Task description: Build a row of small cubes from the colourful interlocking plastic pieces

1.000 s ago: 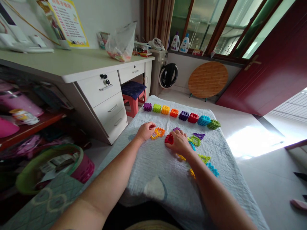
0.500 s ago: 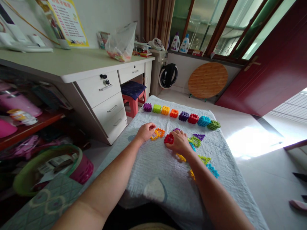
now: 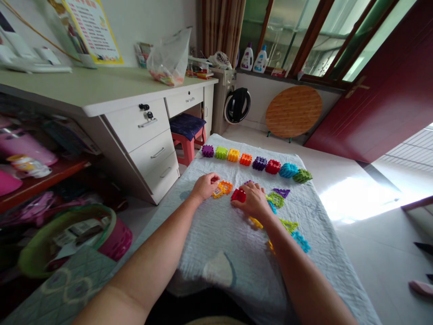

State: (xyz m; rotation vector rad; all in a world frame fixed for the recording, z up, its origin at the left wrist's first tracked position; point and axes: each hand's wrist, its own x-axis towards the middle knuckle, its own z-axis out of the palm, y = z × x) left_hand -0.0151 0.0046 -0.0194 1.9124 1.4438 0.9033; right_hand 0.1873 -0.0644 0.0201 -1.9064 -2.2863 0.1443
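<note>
My left hand (image 3: 204,187) rests with curled fingers at the edge of a yellow lattice building tile (image 3: 218,192), its thumb against it. An orange open-framed tile (image 3: 226,186) adjoins the yellow one. My right hand (image 3: 254,198) grips a red building tile (image 3: 238,196) by its right side, thumb toward me, low over the cloth. Beyond its knuckles a bit of a purple tile (image 3: 249,182) peeks out. Right of that hand lie a purple triangle (image 3: 282,193), a green tile (image 3: 277,199), a lime triangle (image 3: 289,225) and a blue tile (image 3: 301,241). My right arm partly covers yellow tiles (image 3: 256,222).
A row of assembled cubes, among them a purple cube (image 3: 207,151) and a red cube (image 3: 272,166), runs along the far side of the cloth-covered table (image 3: 216,234). To the left stand a desk (image 3: 111,92) and a stool (image 3: 187,128).
The red tile has tilted slightly in my right hand, showing a different side. My left hand stays in place.
</note>
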